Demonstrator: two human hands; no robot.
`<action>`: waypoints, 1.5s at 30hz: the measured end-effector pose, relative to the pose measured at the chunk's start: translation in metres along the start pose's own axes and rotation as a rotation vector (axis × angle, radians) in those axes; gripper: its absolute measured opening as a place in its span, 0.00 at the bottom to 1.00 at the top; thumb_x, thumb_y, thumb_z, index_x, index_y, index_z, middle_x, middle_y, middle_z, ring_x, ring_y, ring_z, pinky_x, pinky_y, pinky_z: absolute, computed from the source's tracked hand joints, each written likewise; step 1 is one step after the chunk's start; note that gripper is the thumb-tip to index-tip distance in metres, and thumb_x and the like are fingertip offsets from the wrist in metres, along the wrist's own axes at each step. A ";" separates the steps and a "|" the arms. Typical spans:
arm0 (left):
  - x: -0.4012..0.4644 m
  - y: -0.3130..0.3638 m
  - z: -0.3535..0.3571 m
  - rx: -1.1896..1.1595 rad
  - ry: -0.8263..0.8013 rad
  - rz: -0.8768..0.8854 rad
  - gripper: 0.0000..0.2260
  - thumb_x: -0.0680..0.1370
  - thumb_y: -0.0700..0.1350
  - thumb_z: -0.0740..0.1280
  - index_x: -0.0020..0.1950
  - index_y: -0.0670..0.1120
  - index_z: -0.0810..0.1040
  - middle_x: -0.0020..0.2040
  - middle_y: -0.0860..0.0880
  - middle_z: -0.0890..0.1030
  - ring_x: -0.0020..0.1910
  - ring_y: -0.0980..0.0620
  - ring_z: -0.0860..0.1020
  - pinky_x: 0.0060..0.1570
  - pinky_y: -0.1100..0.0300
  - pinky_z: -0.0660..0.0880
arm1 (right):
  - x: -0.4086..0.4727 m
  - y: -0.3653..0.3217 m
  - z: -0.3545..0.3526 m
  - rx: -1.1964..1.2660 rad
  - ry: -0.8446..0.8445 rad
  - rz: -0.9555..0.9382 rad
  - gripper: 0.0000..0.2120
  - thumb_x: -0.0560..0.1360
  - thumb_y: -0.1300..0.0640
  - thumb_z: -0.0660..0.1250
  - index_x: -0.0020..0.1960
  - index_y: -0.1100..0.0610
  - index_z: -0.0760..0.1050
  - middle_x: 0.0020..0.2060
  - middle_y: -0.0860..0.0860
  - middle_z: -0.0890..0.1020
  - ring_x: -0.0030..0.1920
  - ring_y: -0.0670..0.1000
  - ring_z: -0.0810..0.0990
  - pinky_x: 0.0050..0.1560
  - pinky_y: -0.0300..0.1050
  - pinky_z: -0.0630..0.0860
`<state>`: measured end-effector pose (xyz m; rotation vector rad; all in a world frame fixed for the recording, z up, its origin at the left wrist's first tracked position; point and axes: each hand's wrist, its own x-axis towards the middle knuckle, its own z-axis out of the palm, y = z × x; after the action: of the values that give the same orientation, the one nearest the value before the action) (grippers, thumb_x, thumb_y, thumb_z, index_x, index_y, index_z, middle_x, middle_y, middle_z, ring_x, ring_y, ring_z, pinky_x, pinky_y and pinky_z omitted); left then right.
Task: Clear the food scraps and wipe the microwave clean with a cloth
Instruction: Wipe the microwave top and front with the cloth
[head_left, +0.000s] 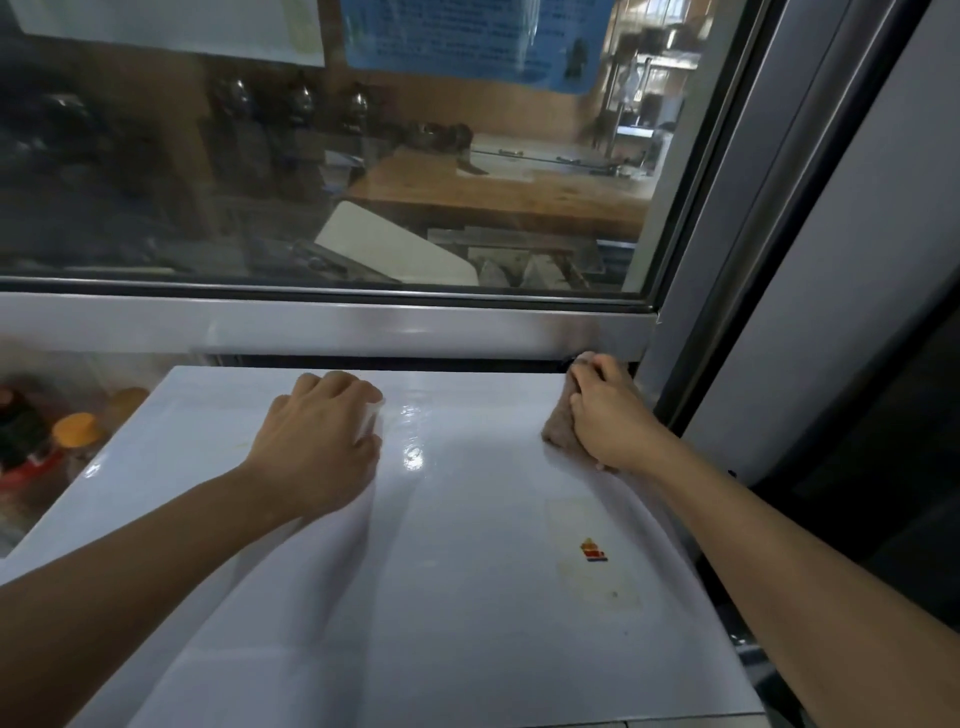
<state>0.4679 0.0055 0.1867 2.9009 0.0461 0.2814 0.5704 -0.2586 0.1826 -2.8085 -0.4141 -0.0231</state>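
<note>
Wiping the top of the white microwave (447, 519), the right hand (613, 421) grasps a brownish cloth (558, 428) bunched under its curled fingers at the far right corner, just beside the window frame (363, 325). The left hand (317, 441) rests on the same top panel near the middle of the far edge, fingers slightly bent and holding nothing; it seems to steady the appliance. A wet sheen lies between the two hands. Nearly all the panel still to be covered spreads left of and nearer than the cloth, so the coming stroke probably runs leftward or back toward the person, where a small coloured sticker (594, 551) sits. Bottles with orange caps (78, 428) stand off to the left.
</note>
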 end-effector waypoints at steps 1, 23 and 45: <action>-0.001 -0.001 0.001 0.003 -0.013 -0.016 0.18 0.76 0.48 0.61 0.66 0.50 0.70 0.66 0.51 0.70 0.63 0.47 0.66 0.60 0.53 0.67 | 0.002 -0.008 0.004 -0.022 0.012 -0.024 0.18 0.78 0.60 0.53 0.67 0.57 0.65 0.69 0.51 0.60 0.69 0.55 0.60 0.71 0.51 0.57; -0.045 -0.112 -0.045 0.074 -0.090 -0.133 0.21 0.77 0.52 0.64 0.69 0.54 0.66 0.70 0.50 0.67 0.69 0.47 0.63 0.67 0.49 0.62 | 0.012 -0.076 0.030 -0.211 0.033 -0.319 0.20 0.79 0.54 0.53 0.67 0.62 0.66 0.65 0.60 0.67 0.64 0.60 0.61 0.69 0.53 0.54; -0.081 -0.174 -0.044 -0.171 0.011 0.033 0.16 0.75 0.45 0.69 0.62 0.52 0.73 0.62 0.52 0.69 0.57 0.55 0.67 0.56 0.63 0.69 | 0.018 -0.161 0.055 -0.185 0.073 -0.121 0.20 0.79 0.58 0.52 0.70 0.58 0.62 0.68 0.57 0.67 0.66 0.59 0.63 0.68 0.50 0.58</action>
<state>0.3779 0.1803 0.1737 2.7326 -0.0223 0.2921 0.5409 -0.0904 0.1779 -2.9476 -0.5919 -0.1987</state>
